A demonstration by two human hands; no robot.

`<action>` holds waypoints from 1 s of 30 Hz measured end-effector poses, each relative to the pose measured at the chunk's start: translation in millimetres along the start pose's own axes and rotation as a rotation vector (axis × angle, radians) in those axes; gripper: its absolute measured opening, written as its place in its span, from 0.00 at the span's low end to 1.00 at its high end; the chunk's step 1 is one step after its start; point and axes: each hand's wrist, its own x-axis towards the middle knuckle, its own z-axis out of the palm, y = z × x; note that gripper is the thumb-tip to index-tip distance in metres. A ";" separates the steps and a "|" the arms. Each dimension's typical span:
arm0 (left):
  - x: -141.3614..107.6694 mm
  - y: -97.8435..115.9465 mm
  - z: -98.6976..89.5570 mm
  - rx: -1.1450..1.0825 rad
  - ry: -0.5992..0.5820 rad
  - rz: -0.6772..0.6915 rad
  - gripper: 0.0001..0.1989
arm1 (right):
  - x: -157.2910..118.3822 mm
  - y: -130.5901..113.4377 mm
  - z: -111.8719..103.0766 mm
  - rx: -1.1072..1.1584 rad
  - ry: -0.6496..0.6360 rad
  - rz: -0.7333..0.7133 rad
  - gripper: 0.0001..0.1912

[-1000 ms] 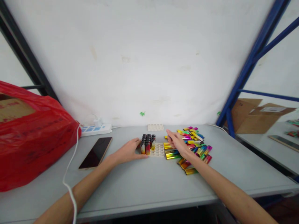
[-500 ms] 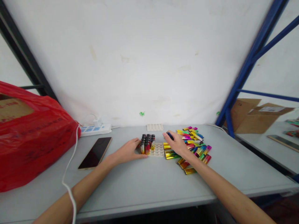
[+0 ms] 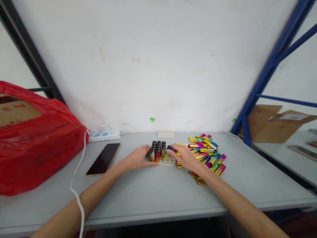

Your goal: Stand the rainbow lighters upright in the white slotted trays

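Observation:
Black-topped lighters (image 3: pixel 158 151) in metallic colours stand upright in the left part of a white tray (image 3: pixel 170 162) with round holes. My left hand (image 3: pixel 138 157) curves about the tray's left end, fingers and thumb spread apart. Its thumb lies along the front edge, and its fingertips are beside the nearest lighters. Over the tray's right part, my right hand (image 3: pixel 184 157) pinches a tilted blue-and-yellow lighter (image 3: pixel 167 154) just right of the standing rows. Whether that lighter's lower end touches a hole cannot be seen clearly.
Loose shiny lighters (image 3: pixel 210 153) lie piled to the right. A second white tray (image 3: pixel 165 134) is by the wall. At left are a phone (image 3: pixel 105 158), a power strip (image 3: pixel 106 135), a white cable (image 3: pixel 75 191) and a red plastic bag (image 3: pixel 42 145).
My right hand has moved from above the loose pile leftward and down to the tray, bringing the lighter beside the standing rows. My left hand stays by the tray.

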 end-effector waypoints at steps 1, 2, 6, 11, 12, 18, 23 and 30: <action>0.1 -0.3 0.2 -0.006 -0.002 0.001 0.31 | 0.3 1.3 2.4 -0.004 -0.009 -0.003 0.25; 0.3 -0.8 0.5 -0.010 -0.003 0.002 0.31 | 0.7 2.5 5.3 -0.014 -0.030 -0.009 0.25; 0.6 -2.0 1.0 0.000 -0.019 -0.007 0.33 | 5.0 2.0 16.7 -0.171 -0.099 -0.062 0.23; 0.6 -1.1 -0.3 -0.008 -0.020 -0.001 0.30 | 9.1 -0.9 11.0 -0.289 -0.113 -0.101 0.23; 0.6 -1.0 -0.4 -0.008 -0.020 -0.004 0.30 | 8.5 2.7 6.2 -0.270 -0.117 -0.088 0.23; 2.2 -0.4 -0.7 0.031 -0.036 -0.044 0.30 | -3.7 63.2 -28.7 -0.347 0.005 0.016 0.17; 2.7 2.2 -3.0 0.070 -0.061 -0.054 0.30 | -6.4 101.6 -42.0 -0.374 -0.139 0.116 0.13; 2.8 -4.7 1.5 0.059 -0.036 -0.025 0.31 | -1.1 101.8 -41.2 -0.308 -0.136 0.124 0.09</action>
